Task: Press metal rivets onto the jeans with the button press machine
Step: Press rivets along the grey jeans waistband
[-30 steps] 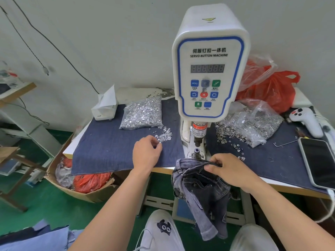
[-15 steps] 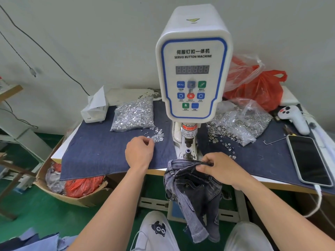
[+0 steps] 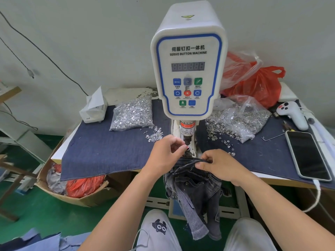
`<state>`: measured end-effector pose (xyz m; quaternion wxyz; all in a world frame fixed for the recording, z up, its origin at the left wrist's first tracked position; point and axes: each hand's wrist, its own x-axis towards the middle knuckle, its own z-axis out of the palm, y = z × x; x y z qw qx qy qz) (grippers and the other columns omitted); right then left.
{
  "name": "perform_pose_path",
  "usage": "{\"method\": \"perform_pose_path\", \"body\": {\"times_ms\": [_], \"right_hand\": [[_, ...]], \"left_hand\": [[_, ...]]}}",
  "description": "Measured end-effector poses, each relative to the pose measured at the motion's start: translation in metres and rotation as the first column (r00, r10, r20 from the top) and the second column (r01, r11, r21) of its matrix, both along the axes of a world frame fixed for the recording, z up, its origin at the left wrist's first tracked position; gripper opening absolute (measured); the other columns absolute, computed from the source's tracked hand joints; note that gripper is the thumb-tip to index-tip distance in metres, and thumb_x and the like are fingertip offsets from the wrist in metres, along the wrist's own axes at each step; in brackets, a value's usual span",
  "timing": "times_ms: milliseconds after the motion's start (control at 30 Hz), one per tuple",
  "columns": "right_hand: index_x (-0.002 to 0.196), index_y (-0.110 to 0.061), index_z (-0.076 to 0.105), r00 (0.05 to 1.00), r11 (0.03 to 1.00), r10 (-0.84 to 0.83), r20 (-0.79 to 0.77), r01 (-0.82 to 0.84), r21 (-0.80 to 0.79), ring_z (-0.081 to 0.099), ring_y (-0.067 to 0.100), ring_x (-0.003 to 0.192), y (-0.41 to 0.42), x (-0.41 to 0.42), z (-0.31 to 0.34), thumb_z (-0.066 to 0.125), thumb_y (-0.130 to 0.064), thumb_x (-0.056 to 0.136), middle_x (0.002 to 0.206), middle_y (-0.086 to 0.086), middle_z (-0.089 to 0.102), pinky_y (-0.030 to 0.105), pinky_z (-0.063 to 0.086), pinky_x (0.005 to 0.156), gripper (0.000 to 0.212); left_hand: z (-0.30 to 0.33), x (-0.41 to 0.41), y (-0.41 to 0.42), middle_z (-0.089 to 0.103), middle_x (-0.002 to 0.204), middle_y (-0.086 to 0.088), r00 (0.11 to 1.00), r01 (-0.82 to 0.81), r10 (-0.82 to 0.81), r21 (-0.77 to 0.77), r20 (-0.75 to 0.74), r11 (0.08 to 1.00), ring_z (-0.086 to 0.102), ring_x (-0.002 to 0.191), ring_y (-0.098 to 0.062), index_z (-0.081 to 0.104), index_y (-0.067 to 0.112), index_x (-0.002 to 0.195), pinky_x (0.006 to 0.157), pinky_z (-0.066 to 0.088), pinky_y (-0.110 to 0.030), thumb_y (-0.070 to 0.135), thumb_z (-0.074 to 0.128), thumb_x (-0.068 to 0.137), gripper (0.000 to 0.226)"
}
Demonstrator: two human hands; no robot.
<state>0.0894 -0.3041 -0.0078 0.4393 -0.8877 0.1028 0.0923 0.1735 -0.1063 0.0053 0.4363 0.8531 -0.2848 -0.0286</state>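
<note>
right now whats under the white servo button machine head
Under the white servo button machine hangs its black punch, with the lower die post below. The left hand holds its fingertips between them; any rivet there is hidden. The right hand grips the dark denim jeans.

Servo button machine (image 3: 188, 69) standing upright on denim-covered table, white with blue-trimmed panel, punch pointing down. Dark grey jeans (image 3: 195, 192) hanging off table edge, waistband lying at lower die. Loose rivets (image 3: 155, 135) lying beside clear bag of rivets (image 3: 132, 115).
</note>
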Motion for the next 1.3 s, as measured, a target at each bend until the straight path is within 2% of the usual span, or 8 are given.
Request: {"method": "perform_pose_path", "body": {"times_ms": [433, 633, 800, 967, 1067, 1133, 1200, 1300], "right_hand": [[0.079, -0.025, 0.069, 1.0, 1.0, -0.013, -0.016, 0.013, -0.002, 0.069, 0.015, 0.093, 0.0, 0.0, -0.001, 0.077, -0.04, 0.089, 0.093, -0.004, 0.075, 0.042, 0.052, 0.092, 0.02], [0.079, -0.024, 0.07, 1.0, 1.0, -0.022, -0.021, 0.022, 0.005, 0.068, 0.017, 0.094, 0.0, 0.0, -0.002, 0.078, -0.042, 0.088, 0.09, -0.004, 0.074, 0.043, 0.052, 0.093, 0.021], [0.079, -0.025, 0.069, 1.0, 1.0, -0.014, -0.018, 0.014, 0.008, 0.067, 0.015, 0.089, 0.0, 0.0, -0.002, 0.077, -0.04, 0.089, 0.085, -0.006, 0.073, 0.039, 0.051, 0.086, 0.02], [0.077, -0.024, 0.068, 1.0, 0.999, 0.014, 0.012, -0.014, 0.039, 0.061, 0.01, 0.081, 0.0, -0.003, 0.001, 0.073, -0.034, 0.094, 0.085, 0.001, 0.072, 0.031, 0.043, 0.076, 0.021], [0.085, -0.022, 0.072, 0.997, 0.993, 0.077, 0.017, -0.078, 0.084, 0.06, -0.001, 0.074, -0.003, -0.008, 0.009, 0.07, -0.035, 0.096, 0.081, -0.008, 0.072, 0.026, 0.042, 0.073, 0.017], [0.087, -0.023, 0.071, 0.987, 0.981, 0.16, -0.002, -0.159, 0.108, 0.055, -0.002, 0.072, -0.004, -0.013, 0.017, 0.066, -0.038, 0.099, 0.076, -0.012, 0.067, 0.026, 0.039, 0.074, 0.02], [0.089, -0.019, 0.067, 0.978, 0.966, 0.206, -0.031, -0.198, 0.164, 0.053, 0.005, 0.078, 0.0, -0.016, 0.024, 0.062, -0.04, 0.1, 0.081, -0.003, 0.063, 0.032, 0.038, 0.078, 0.024], [0.077, -0.024, 0.057, 0.992, 0.921, 0.116, -0.044, -0.091, 0.379, 0.048, 0.011, 0.083, 0.005, -0.018, 0.034, 0.063, -0.039, 0.092, 0.084, -0.005, 0.054, 0.038, 0.035, 0.083, 0.023]], "left_hand": [[0.01, 0.001, 0.0, 0.056, 0.081, 0.013, 0.993, 0.05, -0.059, 0.095, 0.099, 0.994, 0.054, 0.072, 0.0, 0.054, 0.046, 0.078, 0.066, 0.041, -0.009, 0.022, 0.075, 0.097, 0.038], [0.008, 0.005, 0.002, 0.058, 0.085, 0.018, 0.994, 0.06, -0.071, 0.135, 0.078, 0.989, 0.059, 0.077, 0.002, 0.072, 0.024, 0.094, 0.07, 0.04, -0.007, 0.024, 0.075, 0.098, 0.005], [0.01, 0.003, 0.004, 0.062, 0.083, 0.021, 0.994, 0.03, -0.045, 0.149, 0.1, 0.988, 0.062, 0.079, 0.004, 0.064, 0.032, 0.09, 0.071, 0.042, -0.008, 0.023, 0.073, 0.1, 0.016], [-0.002, -0.018, 0.026, 0.071, 0.089, 0.02, 0.992, -0.069, 0.08, 0.114, -0.094, 0.991, 0.064, 0.085, 0.008, 0.066, 0.033, 0.097, 0.074, 0.045, -0.015, 0.055, 0.067, 0.097, 0.023], [-0.006, -0.031, 0.044, 0.061, 0.121, 0.022, 0.974, 0.058, -0.002, 0.242, -0.225, 0.968, 0.059, 0.108, 0.005, 0.056, 0.036, 0.123, 0.089, 0.049, -0.019, 0.084, 0.071, 0.066, 0.076], [-0.006, -0.036, 0.044, 0.049, 0.13, 0.019, 0.968, 0.102, -0.027, 0.293, -0.251, 0.951, 0.055, 0.111, 0.003, 0.044, 0.036, 0.135, 0.09, 0.046, -0.022, 0.085, 0.076, 0.059, 0.096], [-0.006, -0.039, 0.04, 0.042, 0.129, 0.013, 0.968, 0.096, -0.015, 0.313, -0.252, 0.945, 0.054, 0.111, -0.001, 0.041, 0.031, 0.138, 0.091, 0.046, -0.024, 0.076, 0.083, 0.066, 0.094], [-0.004, -0.04, 0.044, 0.064, 0.12, 0.014, 0.911, 0.111, -0.028, 0.179, -0.411, 0.977, 0.067, 0.105, -0.003, 0.058, 0.033, 0.124, 0.093, 0.059, -0.032, 0.074, 0.079, 0.073, 0.069]]}}
